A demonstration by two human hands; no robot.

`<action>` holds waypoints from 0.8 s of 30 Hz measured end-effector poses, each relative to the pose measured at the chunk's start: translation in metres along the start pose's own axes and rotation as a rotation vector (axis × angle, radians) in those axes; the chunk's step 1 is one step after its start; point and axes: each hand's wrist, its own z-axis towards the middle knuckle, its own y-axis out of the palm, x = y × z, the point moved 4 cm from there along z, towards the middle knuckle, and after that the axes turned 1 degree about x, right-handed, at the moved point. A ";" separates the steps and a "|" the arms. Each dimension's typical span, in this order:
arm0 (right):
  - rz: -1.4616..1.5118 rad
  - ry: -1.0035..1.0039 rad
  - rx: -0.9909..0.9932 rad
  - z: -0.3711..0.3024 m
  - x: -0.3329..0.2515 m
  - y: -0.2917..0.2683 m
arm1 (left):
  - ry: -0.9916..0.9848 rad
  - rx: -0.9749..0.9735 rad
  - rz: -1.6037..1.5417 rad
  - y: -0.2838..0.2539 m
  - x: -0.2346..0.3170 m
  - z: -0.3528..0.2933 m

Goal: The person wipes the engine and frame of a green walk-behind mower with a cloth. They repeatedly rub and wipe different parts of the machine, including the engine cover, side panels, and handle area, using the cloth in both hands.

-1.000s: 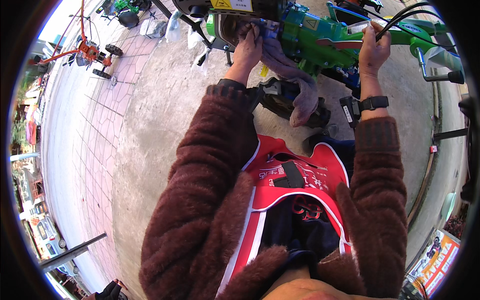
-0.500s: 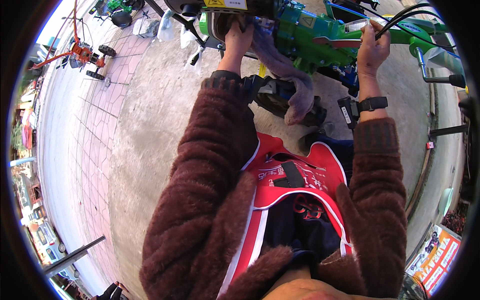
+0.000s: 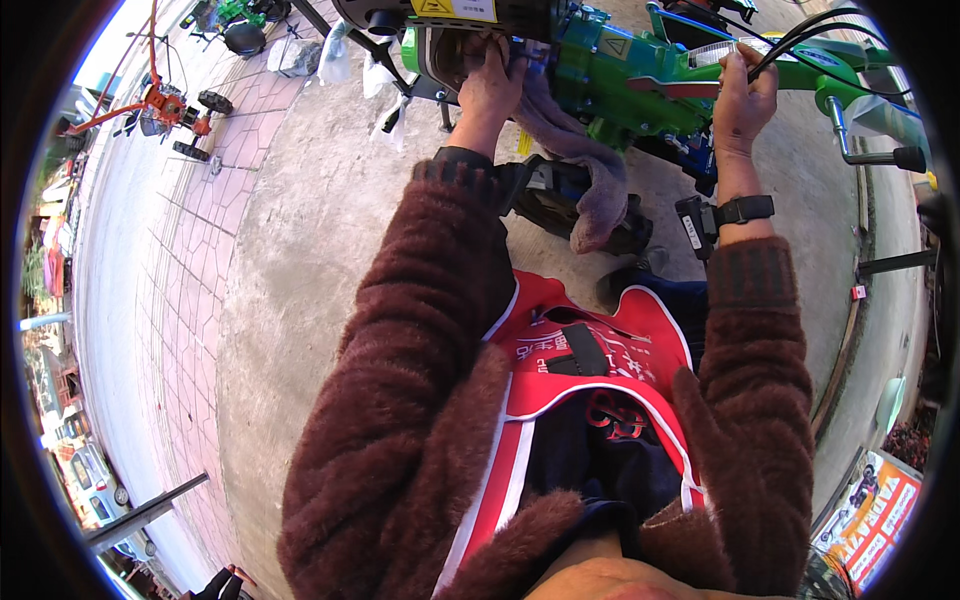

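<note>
My left hand [image 3: 489, 92] reaches into the dark recess of a green-rimmed housing on a green machine [image 3: 622, 95]. Its fingers are bent and partly hidden; a greyish-purple towel [image 3: 600, 185] comes out beside the palm and hangs over the black wheel [image 3: 550, 190]. I take the hand to be closed on the towel's upper end. Farther right, my right hand [image 3: 745, 100] is raised beside the machine's green handle arm [image 3: 800, 72], its fingers closed around black cables [image 3: 790, 45].
A crank with a black grip [image 3: 885, 158] sticks out at the right. A black engine part with a yellow label [image 3: 455, 9] overhangs my left hand. Plastic bags [image 3: 335, 55] hang left of the machine. An orange tiller [image 3: 165, 105] stands on the paving.
My left hand has shifted slightly right and down in the housing, showing more of its thumb and fingers. The towel's upper end looks lower. My right hand stays nearly still.
</note>
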 end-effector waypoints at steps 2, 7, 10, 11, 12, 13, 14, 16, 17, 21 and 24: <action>0.050 0.025 0.006 -0.001 0.001 0.000 | 0.038 0.008 -0.057 0.001 -0.001 0.001; -0.009 -0.001 0.011 0.000 -0.001 0.000 | 0.148 0.010 -0.114 0.004 -0.006 0.002; 0.026 0.015 0.012 -0.001 -0.002 0.000 | 0.165 0.014 -0.129 0.007 -0.005 0.000; 0.041 0.027 0.017 -0.001 -0.002 0.000 | 0.131 -0.004 -0.118 0.008 -0.005 0.000; 0.057 0.038 0.021 -0.001 -0.001 0.000 | 0.164 0.020 -0.082 0.007 -0.002 -0.002; 0.047 0.032 0.019 0.000 -0.002 0.001 | 0.174 0.027 -0.047 0.008 0.000 -0.003; 0.036 0.025 0.016 0.000 -0.002 0.001 | 0.189 0.023 -0.017 0.008 0.003 -0.004; 0.020 0.010 0.010 0.001 -0.003 0.001 | 0.208 0.075 0.021 0.006 0.007 -0.005; 0.018 0.002 0.006 0.001 -0.004 0.001 | 0.218 0.103 0.038 0.005 0.008 -0.006; 0.016 0.033 0.021 -0.001 -0.003 0.000 | 0.252 0.141 0.075 0.006 0.013 -0.010; -0.005 -0.002 -0.002 0.000 -0.005 0.000 | 0.249 0.157 0.035 0.007 0.013 -0.014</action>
